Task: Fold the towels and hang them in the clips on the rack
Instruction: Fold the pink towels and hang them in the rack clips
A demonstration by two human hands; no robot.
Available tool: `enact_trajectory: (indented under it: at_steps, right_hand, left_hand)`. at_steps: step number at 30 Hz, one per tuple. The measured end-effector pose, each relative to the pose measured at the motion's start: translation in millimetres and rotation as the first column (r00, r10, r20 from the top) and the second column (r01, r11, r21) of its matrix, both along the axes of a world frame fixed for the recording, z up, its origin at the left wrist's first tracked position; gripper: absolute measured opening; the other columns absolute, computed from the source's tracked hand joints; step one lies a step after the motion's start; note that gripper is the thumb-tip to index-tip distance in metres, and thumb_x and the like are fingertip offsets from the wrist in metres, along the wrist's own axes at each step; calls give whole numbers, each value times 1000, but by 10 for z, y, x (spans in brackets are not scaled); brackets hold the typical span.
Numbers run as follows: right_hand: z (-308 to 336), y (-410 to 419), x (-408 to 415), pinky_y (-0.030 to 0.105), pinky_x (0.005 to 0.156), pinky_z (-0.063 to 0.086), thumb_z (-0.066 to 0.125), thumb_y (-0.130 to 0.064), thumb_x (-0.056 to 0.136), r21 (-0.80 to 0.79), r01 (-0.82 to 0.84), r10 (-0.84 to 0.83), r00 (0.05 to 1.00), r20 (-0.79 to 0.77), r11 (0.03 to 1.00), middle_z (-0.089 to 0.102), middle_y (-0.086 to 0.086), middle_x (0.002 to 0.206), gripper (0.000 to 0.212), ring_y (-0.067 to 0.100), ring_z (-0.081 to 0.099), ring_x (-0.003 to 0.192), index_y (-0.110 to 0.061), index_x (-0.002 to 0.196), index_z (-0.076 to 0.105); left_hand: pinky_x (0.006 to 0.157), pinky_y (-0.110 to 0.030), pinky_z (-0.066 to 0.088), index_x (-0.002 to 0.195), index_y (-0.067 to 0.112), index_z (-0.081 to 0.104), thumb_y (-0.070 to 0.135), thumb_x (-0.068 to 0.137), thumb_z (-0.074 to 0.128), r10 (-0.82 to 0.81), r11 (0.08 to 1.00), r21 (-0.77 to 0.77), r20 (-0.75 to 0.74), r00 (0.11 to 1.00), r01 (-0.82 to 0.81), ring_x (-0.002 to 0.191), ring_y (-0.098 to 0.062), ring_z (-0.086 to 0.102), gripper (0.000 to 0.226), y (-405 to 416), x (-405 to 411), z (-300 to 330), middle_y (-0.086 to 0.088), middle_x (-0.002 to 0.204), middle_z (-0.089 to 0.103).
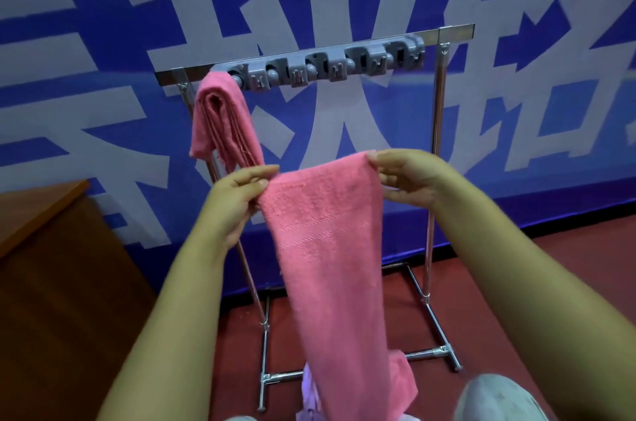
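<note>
Pinching the towel (330, 248) top corners, left hand (237, 200) and right hand (409, 179), both raised before the rack (437, 131). Hanging already in the leftmost clip (237, 78): another towel (220, 121), folded.

Rack (434, 145) stands on floor (568, 269) (red).

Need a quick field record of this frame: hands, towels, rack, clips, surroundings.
left hand: pinches the top left corner of the held towel
right hand: pinches its top right corner
held towel: pink, hanging lengthwise in front of the rack
hung towel: pink, folded, at the leftmost clip
rack: metal frame on a red floor
clip strip: grey, remaining clips free
wooden surface: at left
</note>
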State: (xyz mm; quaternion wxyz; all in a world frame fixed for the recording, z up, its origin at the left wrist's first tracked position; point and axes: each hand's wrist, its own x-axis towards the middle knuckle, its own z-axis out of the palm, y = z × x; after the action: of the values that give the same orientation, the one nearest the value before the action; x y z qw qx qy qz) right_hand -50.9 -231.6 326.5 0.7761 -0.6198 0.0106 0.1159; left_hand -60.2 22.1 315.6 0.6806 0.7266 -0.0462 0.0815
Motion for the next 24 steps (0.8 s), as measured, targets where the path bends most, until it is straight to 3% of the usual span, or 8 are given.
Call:
enact_trajectory:
  at_steps: [2, 6, 11, 15, 20, 24]
  right_hand:
    - [-51, 59, 26, 24, 66, 48, 61, -15, 88, -46, 54, -55, 998, -17, 997, 62, -7, 74, 9, 4, 57, 70, -20, 81, 64]
    - [-75, 246, -21, 23, 64, 51, 61, -11, 88, 38, 180, -180, 984, 10, 983, 62, -8, 58, 12, 2, 59, 56, -16, 77, 61]
    - [-46, 528, -249, 29, 64, 54, 67, -14, 85, -47, 328, -296, 898, 327, 944, 63, -3, 67, 13, 6, 58, 61, -15, 73, 66]
    - [-78, 659, -463, 32, 72, 56, 71, -19, 82, -133, 348, -236, 826, 513, 928, 72, 1, 77, 5, 12, 66, 72, -21, 77, 71]
    - [-71, 661, -623, 14, 69, 47, 73, -22, 79, -186, 365, -178, 762, 623, 912, 69, -6, 82, 6, -2, 61, 71, -28, 79, 73]
    - [-50, 622, -707, 17, 76, 50, 75, -20, 78, -241, 303, -81, 759, 646, 922, 70, -5, 83, 8, 2, 64, 76, -24, 85, 74]
  left_hand:
    - [49, -12, 44, 89, 16, 69, -8, 89, 45, 31, 999, -12, -48, 998, -32, 61, -6, 54, 34, 6, -13, -83, 8, 68, 71]
    - [52, -16, 47, 83, 10, 69, -10, 89, 41, 58, 989, -128, -98, 993, -71, 60, -8, 54, 35, -116, -134, 3, 2, 69, 70]
    - [68, -22, 58, 90, 4, 69, -8, 90, 45, -46, 976, -214, -63, 997, 32, 62, -10, 59, 27, -340, -416, 171, -4, 70, 65]
    - [72, -29, 59, 96, 0, 67, -7, 90, 47, -119, 961, -254, -40, 992, 105, 70, -15, 65, 22, -417, -588, 223, -11, 74, 65]
    - [75, -28, 59, 93, 2, 66, -7, 88, 50, -154, 950, -272, 26, 988, 155, 82, -18, 71, 19, -461, -728, 267, -8, 94, 74]
    - [73, -26, 58, 93, 1, 67, -5, 86, 54, -136, 955, -263, 35, 990, 140, 89, -20, 71, 16, -472, -759, 277, -10, 108, 71]
